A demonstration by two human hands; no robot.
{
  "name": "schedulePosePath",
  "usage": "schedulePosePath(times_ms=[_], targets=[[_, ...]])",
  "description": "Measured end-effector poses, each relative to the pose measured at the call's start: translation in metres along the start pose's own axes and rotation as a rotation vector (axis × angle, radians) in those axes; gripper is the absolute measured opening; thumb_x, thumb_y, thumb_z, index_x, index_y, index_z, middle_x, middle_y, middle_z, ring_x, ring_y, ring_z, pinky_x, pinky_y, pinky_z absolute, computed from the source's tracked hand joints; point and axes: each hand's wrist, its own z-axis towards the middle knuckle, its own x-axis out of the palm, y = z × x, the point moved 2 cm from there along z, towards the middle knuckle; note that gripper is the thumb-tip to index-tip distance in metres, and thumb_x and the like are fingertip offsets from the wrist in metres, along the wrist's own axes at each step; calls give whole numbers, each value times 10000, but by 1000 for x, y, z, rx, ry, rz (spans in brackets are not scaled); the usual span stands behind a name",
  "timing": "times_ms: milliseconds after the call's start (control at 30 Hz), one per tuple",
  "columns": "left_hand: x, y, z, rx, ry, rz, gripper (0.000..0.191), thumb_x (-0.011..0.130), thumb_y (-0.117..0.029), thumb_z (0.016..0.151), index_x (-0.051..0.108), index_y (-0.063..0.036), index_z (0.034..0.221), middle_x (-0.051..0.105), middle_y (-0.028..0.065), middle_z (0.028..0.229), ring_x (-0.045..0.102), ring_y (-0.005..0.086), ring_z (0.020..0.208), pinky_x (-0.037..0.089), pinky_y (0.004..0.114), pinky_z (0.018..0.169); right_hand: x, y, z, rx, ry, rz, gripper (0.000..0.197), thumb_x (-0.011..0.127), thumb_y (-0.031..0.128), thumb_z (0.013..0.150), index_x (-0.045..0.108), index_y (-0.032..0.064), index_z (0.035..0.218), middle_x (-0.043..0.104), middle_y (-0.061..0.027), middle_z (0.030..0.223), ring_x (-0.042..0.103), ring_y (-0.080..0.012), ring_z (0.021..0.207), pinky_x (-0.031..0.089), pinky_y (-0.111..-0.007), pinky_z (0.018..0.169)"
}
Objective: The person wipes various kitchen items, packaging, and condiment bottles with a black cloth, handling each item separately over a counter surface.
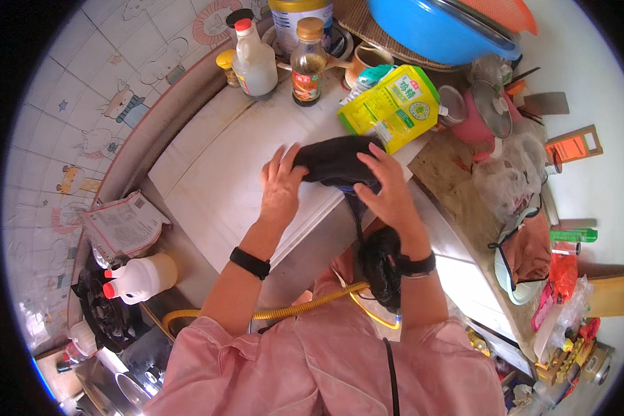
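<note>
A black fabric item [338, 158], slightly blurred, lies across the front corner of a white board [229, 151]; what kind of item it is I cannot tell. At its left end is my left hand [282, 184], with thumb and fingertips on the fabric. My right hand [391, 190] grips the right end, fingers spread over the top and thumb at the near side. A bit of blue shows under the item, and a dark strap [357, 213] hangs from it. Below my right wrist hangs a shiny black bundle [379, 265]. A yellow-green seasoning pouch [395, 109] lies just beyond the fabric.
Behind the board stand a sauce bottle [308, 67], a white jug [255, 67] and a blue basin [442, 31]. Left are a sealed packet [127, 223] and an oil jug [145, 278]. A pink pot [483, 114] stands right. A yellow corrugated hose [291, 310] crosses before me.
</note>
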Motion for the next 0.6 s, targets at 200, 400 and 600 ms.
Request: schedulePosePath(times_ms=[200,400,600], targets=[[-11,18,-46,-205,387,231,397,601,-198,754,508,-66,1116,335,79,1339,214,297,1288,167,531,1023,94,20,-21,14,87,-332,536,584,304,757,455,82,1228,308,-144,1358,292,-442,1201,240,-534,979],[-25,55,-56,-398,303,517,600,544,-314,815,355,41,1261,160,119,1424,145,303,1313,182,555,1001,157,37,18,-317,186,-326,446,509,222,788,471,141,1225,317,-97,1358,259,-370,1253,283,-536,959],[-1,99,25,-416,74,375,529,512,-329,836,371,-98,1290,254,143,1384,204,325,1287,224,572,970,156,4,115,-193,198,-388,418,526,180,763,508,202,1180,316,-52,1362,289,-375,1235,311,-489,964]])
